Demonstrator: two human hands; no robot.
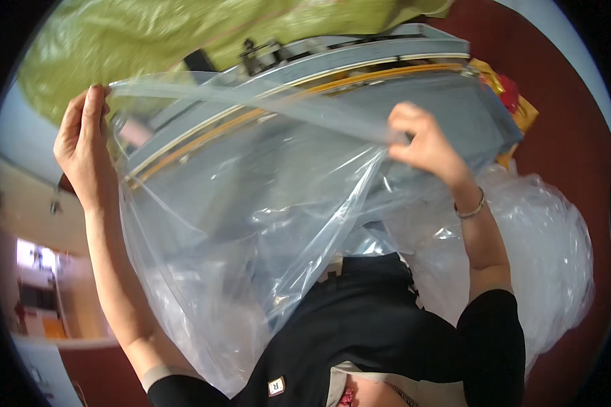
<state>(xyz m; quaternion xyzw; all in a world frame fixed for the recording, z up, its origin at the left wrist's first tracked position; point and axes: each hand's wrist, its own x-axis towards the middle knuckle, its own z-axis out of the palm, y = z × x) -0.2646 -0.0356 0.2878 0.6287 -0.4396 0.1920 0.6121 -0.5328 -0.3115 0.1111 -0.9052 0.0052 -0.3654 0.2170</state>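
Note:
Between my two raised hands stretches a large clear plastic sheet [237, 224], possibly a bag; its folded upper edge runs from one hand to the other. At the left, my left hand [85, 136] pinches one corner between thumb and fingers. My right hand [421, 139] is closed around the edge on the other side, a little blurred by motion. Below the hands the plastic hangs in shiny creases down to my lap. Through it shows the grey top of a long machine [428, 102] with an orange strip along its far side.
A yellow-green plastic cover [149, 41] lies beyond the machine. More clear plastic [543, 237] is heaped at my right. Past the machine's right end are yellow and red wrappings [512, 98]. A pinkish cylinder [134, 132] stands near my left hand. The floor [557, 129] is dark red.

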